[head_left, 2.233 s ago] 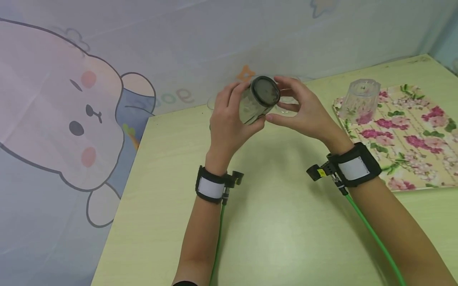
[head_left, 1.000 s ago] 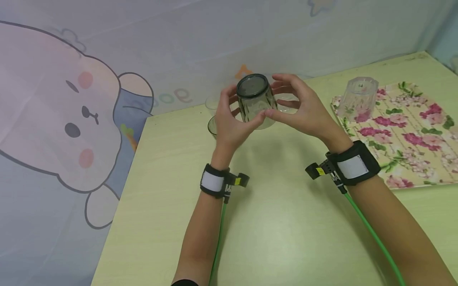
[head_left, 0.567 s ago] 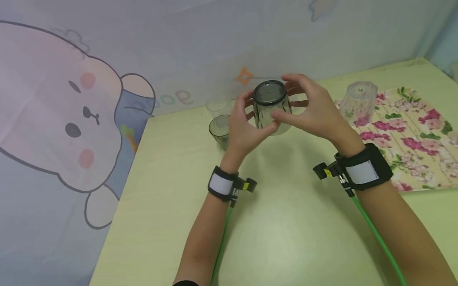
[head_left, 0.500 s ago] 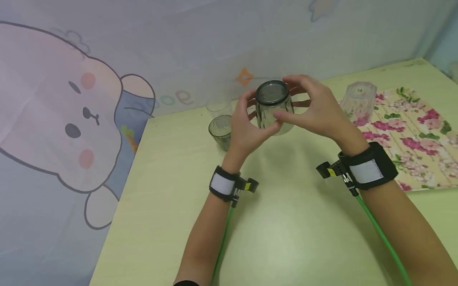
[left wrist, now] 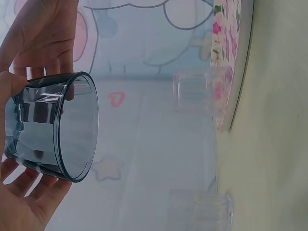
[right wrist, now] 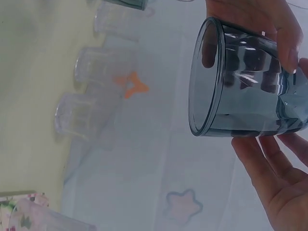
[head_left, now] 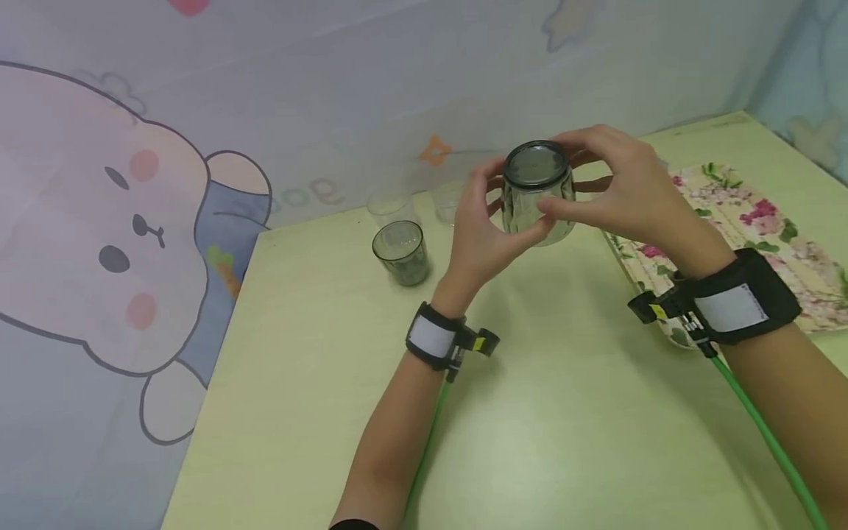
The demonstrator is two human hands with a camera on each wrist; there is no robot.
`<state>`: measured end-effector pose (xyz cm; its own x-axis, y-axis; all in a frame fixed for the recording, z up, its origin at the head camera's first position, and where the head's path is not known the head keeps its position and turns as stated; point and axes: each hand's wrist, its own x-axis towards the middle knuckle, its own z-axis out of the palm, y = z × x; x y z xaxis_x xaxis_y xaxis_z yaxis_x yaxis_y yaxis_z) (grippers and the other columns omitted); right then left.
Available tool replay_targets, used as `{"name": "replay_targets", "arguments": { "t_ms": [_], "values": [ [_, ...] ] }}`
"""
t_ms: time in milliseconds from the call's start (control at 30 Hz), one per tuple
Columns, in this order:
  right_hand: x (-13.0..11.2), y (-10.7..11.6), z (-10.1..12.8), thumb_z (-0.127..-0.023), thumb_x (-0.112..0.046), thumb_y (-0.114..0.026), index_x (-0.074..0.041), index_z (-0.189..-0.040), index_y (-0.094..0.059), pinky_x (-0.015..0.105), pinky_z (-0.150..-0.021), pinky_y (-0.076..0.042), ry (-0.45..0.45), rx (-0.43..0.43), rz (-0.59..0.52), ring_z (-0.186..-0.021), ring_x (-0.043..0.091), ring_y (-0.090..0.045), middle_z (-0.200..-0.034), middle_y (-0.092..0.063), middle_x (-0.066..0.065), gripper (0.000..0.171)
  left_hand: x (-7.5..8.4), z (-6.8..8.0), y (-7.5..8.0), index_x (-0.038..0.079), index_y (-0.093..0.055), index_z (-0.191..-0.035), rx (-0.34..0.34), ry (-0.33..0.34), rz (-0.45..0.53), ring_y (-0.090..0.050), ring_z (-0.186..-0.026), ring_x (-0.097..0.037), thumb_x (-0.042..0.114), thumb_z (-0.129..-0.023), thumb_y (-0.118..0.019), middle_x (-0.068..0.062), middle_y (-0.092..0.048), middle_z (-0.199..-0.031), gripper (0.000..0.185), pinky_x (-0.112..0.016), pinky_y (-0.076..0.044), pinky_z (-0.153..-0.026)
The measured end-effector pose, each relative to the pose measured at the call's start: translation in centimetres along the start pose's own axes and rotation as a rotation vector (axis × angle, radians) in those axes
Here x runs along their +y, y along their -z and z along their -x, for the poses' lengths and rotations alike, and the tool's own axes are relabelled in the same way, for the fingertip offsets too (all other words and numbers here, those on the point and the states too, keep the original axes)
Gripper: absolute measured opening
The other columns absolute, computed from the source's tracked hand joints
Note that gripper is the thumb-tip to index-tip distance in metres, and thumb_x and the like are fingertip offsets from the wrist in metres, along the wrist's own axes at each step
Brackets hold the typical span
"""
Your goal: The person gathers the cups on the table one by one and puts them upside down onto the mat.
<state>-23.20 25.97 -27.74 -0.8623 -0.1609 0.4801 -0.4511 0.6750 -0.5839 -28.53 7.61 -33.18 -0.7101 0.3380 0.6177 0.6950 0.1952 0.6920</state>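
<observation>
Rightward since the earlier frames, both hands and the smoky glass (head_left: 530,195) have travelled together over the table (head_left: 563,405), toward the floral board (head_left: 804,283), and the glass, tipped in the first frame, is now turned with its base up and rim down. Left hand (head_left: 482,239) and right hand (head_left: 623,184) grip it from opposite sides, thumbs in front and fingers curled round, holding it clear of the table. Another smoky glass (head_left: 402,254), now in full view, stands mouth up to the left, two clear glasses (head_left: 389,210) behind it near the printed backdrop (head_left: 318,110). One more clear glass (left wrist: 192,91), at the board, shows in the left wrist view.
</observation>
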Motion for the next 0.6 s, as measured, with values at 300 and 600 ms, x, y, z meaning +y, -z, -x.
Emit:
{"name": "replay_targets", "arguments": {
  "t_ms": [300, 600],
  "values": [
    [1.6, 0.9, 0.7, -0.076, -0.023, -0.081, -0.02, -0.134, -0.054, 0.011, -0.082, -0.053, -0.031, 0.031, 0.004, -0.098, -0.013, -0.048, -0.123, -0.058, 0.001, 0.063, -0.2, -0.7, -1.9, 0.014, -0.04, -0.137, -0.043, 0.01, 0.002, -0.05, -0.115, -0.01, 0.026, -0.076, -0.078, -0.003, -0.049, -0.133, 0.073, -0.015, -0.048, -0.094],
    [3.5, 1.7, 1.8, -0.077, -0.021, -0.08, -0.019, -0.134, -0.054, -0.004, -0.079, -0.042, -0.081, 0.031, -0.074, -0.101, -0.01, -0.049, -0.121, -0.055, -0.004, 0.062, -0.3, -0.9, -3.9, 0.012, -0.039, -0.139, -0.097, 0.005, -0.032, -0.049, -0.117, -0.009, 0.028, -0.076, -0.078, -0.004, -0.048, -0.136, 0.075, -0.012, -0.046, -0.096]
  ]
}}
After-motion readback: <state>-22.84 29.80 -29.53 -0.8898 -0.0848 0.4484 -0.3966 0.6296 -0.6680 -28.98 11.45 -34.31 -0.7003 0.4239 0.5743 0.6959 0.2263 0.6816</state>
